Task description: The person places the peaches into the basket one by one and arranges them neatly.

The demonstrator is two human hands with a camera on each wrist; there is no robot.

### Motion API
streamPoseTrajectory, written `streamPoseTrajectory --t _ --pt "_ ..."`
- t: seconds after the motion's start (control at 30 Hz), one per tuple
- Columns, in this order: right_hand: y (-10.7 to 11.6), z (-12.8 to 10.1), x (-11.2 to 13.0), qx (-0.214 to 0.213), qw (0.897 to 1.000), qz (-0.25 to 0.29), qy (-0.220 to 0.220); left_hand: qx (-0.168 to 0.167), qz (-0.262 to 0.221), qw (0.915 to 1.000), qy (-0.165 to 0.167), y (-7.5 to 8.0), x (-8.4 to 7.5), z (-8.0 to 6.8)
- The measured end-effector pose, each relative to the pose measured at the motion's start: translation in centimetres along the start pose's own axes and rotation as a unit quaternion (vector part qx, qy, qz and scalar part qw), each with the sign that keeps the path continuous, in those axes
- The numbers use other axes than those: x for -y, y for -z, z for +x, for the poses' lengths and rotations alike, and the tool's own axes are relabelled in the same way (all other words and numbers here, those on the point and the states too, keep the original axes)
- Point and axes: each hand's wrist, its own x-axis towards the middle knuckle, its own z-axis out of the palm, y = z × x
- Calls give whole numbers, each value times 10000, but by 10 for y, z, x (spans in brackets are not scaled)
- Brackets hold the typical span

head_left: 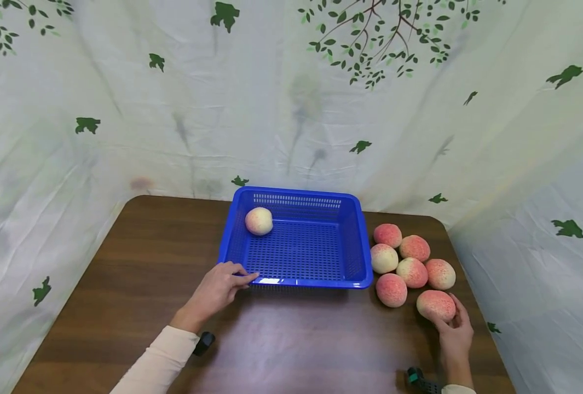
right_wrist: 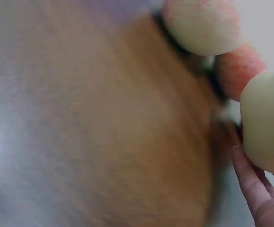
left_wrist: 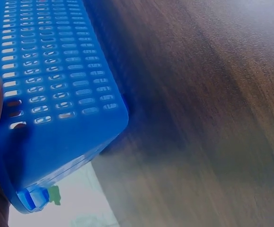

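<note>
To the right of the blue basket [head_left: 311,283] and nearer than its front rim, a peach [head_left: 436,306] is pinched between thumb and fingers of the right hand [head_left: 456,335]. Its longer axis is set roughly parallel to the basket's long side; its stem end cannot be made out. The basket's near-left corner is gripped by the left hand [head_left: 217,293]. One pale peach [head_left: 259,221] is contained in the basket's far-left part; six loose peaches [head_left: 411,272] are clustered at its right. In the right wrist view, the pinched peach is cut off.
</note>
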Motion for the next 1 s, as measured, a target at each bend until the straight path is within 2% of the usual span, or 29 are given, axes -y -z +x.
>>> streamPoseTrajectory --t 0.2,0.33,0.47,0.6,0.77,1.0 --pt "2 -1 17 2 9985 465 -295 68 -146 9999 -35 3 3 -1" --pt "0 -2 32 135 9987 357 -342 155 -281 9995 43 6 4 0" --pt "-4 -1 46 452 9986 126 -256 303 -346 9989 86 6 4 2" --pt "-13 1 58 855 9962 163 47 475 -338 9982 130 6 5 2" --pt "-32 3 74 1057 9931 238 455 644 -315 9972 187 7 5 2" --pt "-63 6 98 1610 9827 233 882 658 -350 9971 179 8 6 3"
